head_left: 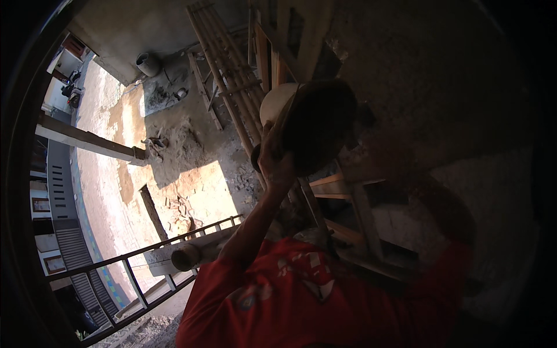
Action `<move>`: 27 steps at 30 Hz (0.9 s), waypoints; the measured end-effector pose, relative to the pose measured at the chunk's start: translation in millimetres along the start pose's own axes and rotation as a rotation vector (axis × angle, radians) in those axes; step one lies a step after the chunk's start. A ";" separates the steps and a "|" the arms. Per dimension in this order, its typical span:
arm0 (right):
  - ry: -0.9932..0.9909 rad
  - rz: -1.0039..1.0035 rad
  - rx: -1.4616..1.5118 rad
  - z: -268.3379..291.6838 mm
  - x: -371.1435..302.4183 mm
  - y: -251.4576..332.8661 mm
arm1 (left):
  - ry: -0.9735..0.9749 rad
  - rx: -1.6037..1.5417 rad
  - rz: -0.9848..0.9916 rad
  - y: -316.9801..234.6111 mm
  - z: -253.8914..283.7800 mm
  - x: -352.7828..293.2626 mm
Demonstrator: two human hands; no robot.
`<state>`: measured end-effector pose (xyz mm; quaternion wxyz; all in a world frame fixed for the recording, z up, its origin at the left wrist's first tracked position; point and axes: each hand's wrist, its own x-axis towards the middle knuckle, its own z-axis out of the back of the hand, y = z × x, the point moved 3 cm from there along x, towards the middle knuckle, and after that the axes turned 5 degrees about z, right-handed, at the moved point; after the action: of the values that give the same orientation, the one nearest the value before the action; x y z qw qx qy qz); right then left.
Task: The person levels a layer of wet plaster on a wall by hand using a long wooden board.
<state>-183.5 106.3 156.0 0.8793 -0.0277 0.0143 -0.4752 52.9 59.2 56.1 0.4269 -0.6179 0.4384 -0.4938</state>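
Note:
My left hand (275, 165) is raised in front of my chest and gripped on a round, pale-sided bucket (275, 101). The bucket is tilted, its dark mouth turned toward the right, and what it holds is lost in shadow. To the right of the bucket, my right hand (377, 156) is smeared and dark, close to the shaded rough wall (441, 110). Its fingers cannot be made out, nor whether anything is in them.
A bamboo ladder-like frame (223, 64) leans behind the bucket, with wooden planks (348, 200) below. At lower left runs a dark metal ladder (133, 284). Rubble and a sand heap (180, 145) lie on the ground beyond. A grey bucket (148, 64) stands by the far wall.

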 end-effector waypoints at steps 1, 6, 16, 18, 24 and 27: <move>-0.097 0.009 -0.079 3.1 -6.2 -7.8 | 0.006 0.054 -0.044 -5.2 1.9 2.7; 0.294 -0.365 0.006 -3.7 18.2 -13.9 | -0.003 0.107 -0.133 -13.6 -1.3 12.0; 0.255 -0.174 0.331 14.9 15.7 14.6 | -0.001 -0.064 -0.003 2.7 -10.0 8.9; -0.004 -0.221 0.189 18.8 16.9 11.7 | -0.005 0.005 -0.062 -2.5 4.6 11.2; -0.209 -0.201 -0.330 -9.6 25.7 -5.5 | 0.126 0.145 -0.399 -37.2 -8.1 23.3; -0.200 -0.217 -0.535 -17.2 43.7 6.7 | 0.134 0.145 -0.440 -46.7 -5.1 29.5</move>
<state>-154.8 72.8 138.4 0.7820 -0.3064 0.0492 -0.5405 57.2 42.1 108.6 0.3223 -0.6320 0.2841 -0.6450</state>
